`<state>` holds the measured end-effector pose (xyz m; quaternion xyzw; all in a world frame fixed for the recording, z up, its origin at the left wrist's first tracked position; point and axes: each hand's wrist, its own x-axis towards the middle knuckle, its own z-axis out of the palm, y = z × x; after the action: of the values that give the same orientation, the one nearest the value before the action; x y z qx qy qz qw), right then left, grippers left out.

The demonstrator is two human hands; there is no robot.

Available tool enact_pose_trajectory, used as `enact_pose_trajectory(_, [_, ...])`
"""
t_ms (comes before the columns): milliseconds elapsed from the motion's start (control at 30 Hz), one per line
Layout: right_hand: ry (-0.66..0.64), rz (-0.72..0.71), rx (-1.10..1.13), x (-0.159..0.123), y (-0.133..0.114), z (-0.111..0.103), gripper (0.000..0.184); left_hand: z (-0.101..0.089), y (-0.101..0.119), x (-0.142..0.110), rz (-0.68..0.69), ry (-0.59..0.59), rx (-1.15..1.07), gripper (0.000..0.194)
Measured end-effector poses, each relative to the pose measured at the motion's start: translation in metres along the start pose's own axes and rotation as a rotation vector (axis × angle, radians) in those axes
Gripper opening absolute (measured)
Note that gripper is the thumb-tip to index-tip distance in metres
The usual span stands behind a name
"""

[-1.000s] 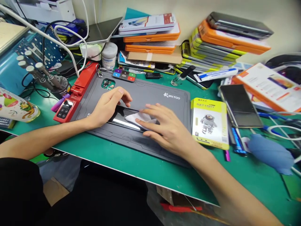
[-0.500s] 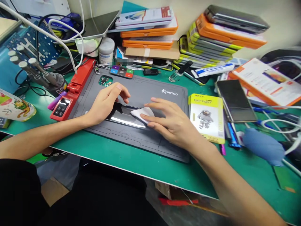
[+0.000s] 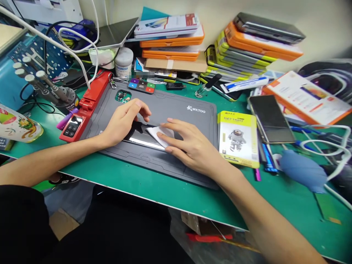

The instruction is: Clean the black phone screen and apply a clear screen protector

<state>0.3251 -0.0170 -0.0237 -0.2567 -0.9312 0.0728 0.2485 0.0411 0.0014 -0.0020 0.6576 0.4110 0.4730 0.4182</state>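
Observation:
A black glossy phone point(image 3: 141, 137) lies flat on a dark grey work mat point(image 3: 176, 104), its face catching bright reflections. My left hand point(image 3: 123, 119) rests at the phone's left end, with curled fingers against its far edge; the fingertips are partly hidden. Under the fingers of my right hand point(image 3: 189, 145) is a folded white cloth point(image 3: 156, 135), pressed onto the right half of the phone. That hand's thumb and fingers hold the cloth from above and cover the phone's right end.
A red device with buttons point(image 3: 73, 128) lines the mat's left side. On the right lie a yellow battery box point(image 3: 238, 139), another phone point(image 3: 271, 119) and a blue air blower point(image 3: 302, 170). Orange and yellow cases point(image 3: 244, 55) stand stacked at the back.
My right hand has slid the white cloth a little to the left along the phone. My left hand stays at the phone's left end. The view has shifted slightly.

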Motion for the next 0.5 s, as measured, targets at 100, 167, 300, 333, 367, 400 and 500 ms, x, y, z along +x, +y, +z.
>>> enact_pose_trajectory(100, [0.014,-0.020,0.008,0.001,0.000,-0.003,0.032,0.000,0.000,0.000,-0.006,0.001,0.014,0.045])
enact_pose_trajectory(167, [0.039,-0.010,0.008,-0.001,0.005,-0.007,0.029,0.000,-0.001,0.000,-0.005,-0.004,0.014,0.045])
enact_pose_trajectory(300, [0.061,0.018,0.035,-0.006,0.015,-0.011,0.029,-0.001,-0.004,-0.001,0.008,-0.031,-0.005,0.045])
enact_pose_trajectory(333, [0.067,0.010,0.043,-0.007,0.014,-0.011,0.028,-0.001,-0.005,-0.001,0.010,-0.037,-0.008,0.045])
enact_pose_trajectory(367, [0.074,-0.001,0.045,-0.007,0.013,-0.011,0.027,-0.001,-0.005,-0.001,0.011,-0.040,-0.009,0.045])
enact_pose_trajectory(400, [0.079,-0.014,0.042,-0.007,0.011,-0.011,0.026,-0.001,-0.005,-0.001,0.009,-0.041,-0.005,0.045])
enact_pose_trajectory(500, [0.088,-0.040,0.019,-0.006,0.004,-0.011,0.022,-0.001,-0.004,-0.002,0.005,-0.043,0.009,0.045])
